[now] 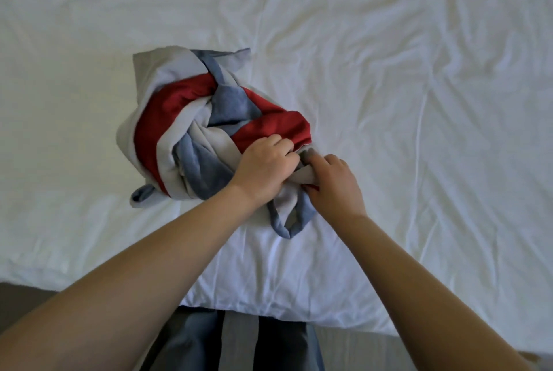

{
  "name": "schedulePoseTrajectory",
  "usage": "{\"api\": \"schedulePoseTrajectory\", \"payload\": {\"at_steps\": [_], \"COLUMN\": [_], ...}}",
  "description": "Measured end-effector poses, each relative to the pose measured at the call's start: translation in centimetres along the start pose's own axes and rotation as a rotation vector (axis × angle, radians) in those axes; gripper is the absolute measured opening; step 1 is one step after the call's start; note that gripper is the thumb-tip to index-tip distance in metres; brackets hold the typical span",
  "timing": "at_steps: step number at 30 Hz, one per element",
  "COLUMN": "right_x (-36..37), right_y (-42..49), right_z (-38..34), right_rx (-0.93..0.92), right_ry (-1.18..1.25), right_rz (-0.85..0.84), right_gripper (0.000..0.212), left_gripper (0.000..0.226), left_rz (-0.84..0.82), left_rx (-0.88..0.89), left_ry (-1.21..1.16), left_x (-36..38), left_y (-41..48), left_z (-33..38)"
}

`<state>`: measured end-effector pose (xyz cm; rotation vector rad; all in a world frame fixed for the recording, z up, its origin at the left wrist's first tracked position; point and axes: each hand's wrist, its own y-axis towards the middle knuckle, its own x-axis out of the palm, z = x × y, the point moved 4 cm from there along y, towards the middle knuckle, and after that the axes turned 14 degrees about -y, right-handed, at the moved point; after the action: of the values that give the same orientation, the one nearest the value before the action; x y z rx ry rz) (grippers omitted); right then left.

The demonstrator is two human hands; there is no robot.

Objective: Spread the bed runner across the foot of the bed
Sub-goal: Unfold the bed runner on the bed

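The bed runner (191,125) lies bunched in a heap on the white bed (389,101), near the foot edge. It is striped red, blue-grey and light grey. My left hand (266,167) is closed on folds at the heap's near right side. My right hand (335,185) sits right beside it, fingers curled into a light grey fold. A loop of the runner hangs out below both hands, and a small end pokes out at the heap's lower left.
The wrinkled white sheet stretches far to the left, right and back. The foot edge of the bed (269,315) runs just below my arms. Beneath it show my dark clothing (233,343) and a strip of floor (24,292).
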<state>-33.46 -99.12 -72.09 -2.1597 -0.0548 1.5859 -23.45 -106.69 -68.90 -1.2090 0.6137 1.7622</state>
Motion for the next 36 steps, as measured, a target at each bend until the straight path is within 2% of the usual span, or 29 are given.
{"api": "schedulePoseTrajectory", "payload": {"at_steps": [2,4,8,11,17,23,25,28,31,36], "right_x": [-0.9,-2.1,-5.0,-7.0,-9.7,-9.2,-8.4,-8.0,-8.5,-10.1], "right_y": [0.0,0.0,0.9,1.0,0.3,-0.9,-1.2,-0.9,-0.6,-0.9], "right_z": [0.8,1.9,4.5,6.9,13.4,18.7,19.2,18.5,17.2,13.4], "right_rx": [-0.073,-0.149,-0.184,-0.211,-0.156,-0.044,-0.030,-0.013,0.019,0.024], "right_ry": [-0.029,-0.064,-0.158,-0.215,-0.270,-0.337,-0.355,-0.369,-0.327,-0.253], "right_rz": [0.016,0.057,0.092,0.122,0.170,0.129,0.110,0.109,0.146,0.234], "right_gripper": [0.042,0.041,0.027,0.027,0.026,0.029,0.030,0.031,0.038,0.042], "left_gripper": [0.014,0.016,0.021,0.018,0.016,0.007,0.005,0.018,0.022,0.023], "left_rz": [-0.012,-0.009,0.050,0.084,0.168,0.104,0.068,-0.019,0.034,0.096], "left_rx": [-0.024,-0.031,-0.016,-0.006,-0.053,-0.083,-0.085,-0.095,-0.038,-0.037], "left_ry": [0.000,-0.025,-0.079,-0.097,-0.202,-0.240,-0.231,-0.231,-0.258,-0.144], "left_x": [-0.3,-0.8,-1.9,-1.7,0.3,3.5,4.4,4.5,2.6,-1.8], "left_y": [0.0,0.5,2.5,4.3,8.6,11.4,11.7,11.2,9.8,6.8], "left_z": [0.4,1.0,2.7,4.6,9.7,13.3,13.4,12.2,10.4,5.3]}}
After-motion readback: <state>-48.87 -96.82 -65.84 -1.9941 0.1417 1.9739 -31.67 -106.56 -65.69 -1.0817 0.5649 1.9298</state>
